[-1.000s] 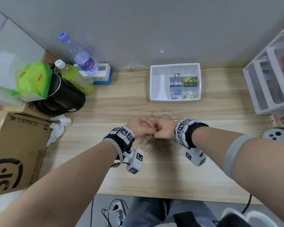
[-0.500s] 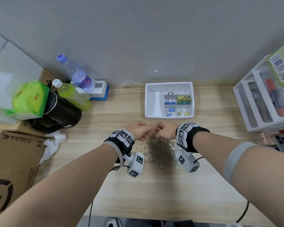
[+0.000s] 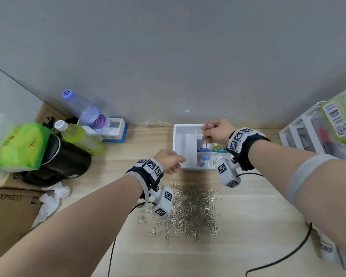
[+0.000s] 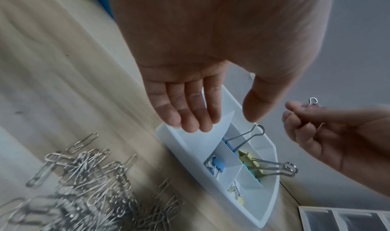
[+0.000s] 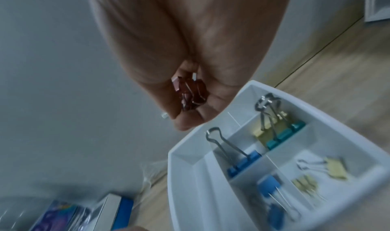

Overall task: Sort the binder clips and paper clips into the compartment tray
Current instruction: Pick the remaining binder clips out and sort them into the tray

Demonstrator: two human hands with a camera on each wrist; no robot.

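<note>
Over the far edge of the compartment tray (image 3: 177,148), a small red binder clip (image 5: 191,93) is being held by the right hand (image 3: 215,131), fingers curled tight around it with its wire handles poking out. Pretty sure the step in hand is dropping that clip into a compartment. To do it well, it's probably best lowered into a free cell near the tray's far side, since the big blue binder clip (image 5: 242,161) stands upright in the middle cell and its handles could get snagged. The small blue binder clips (image 5: 272,191) and the yellow ones (image 5: 335,168) are already parked in the near cells, so a red one likely shouldn't be mixed in there.

The left hand (image 3: 169,161) holds nothing; in the left wrist view its fingers (image 4: 190,104) are seen fairly straight, thumb apart, just above the tray's near-left corner. Whether the rim is actually touched can't be told.

Nearer the front edge of the tabletop (image 3: 258,226), the pile of silver paper clips (image 3: 188,208) is still unsorted, so plenty of the job is left.
</note>
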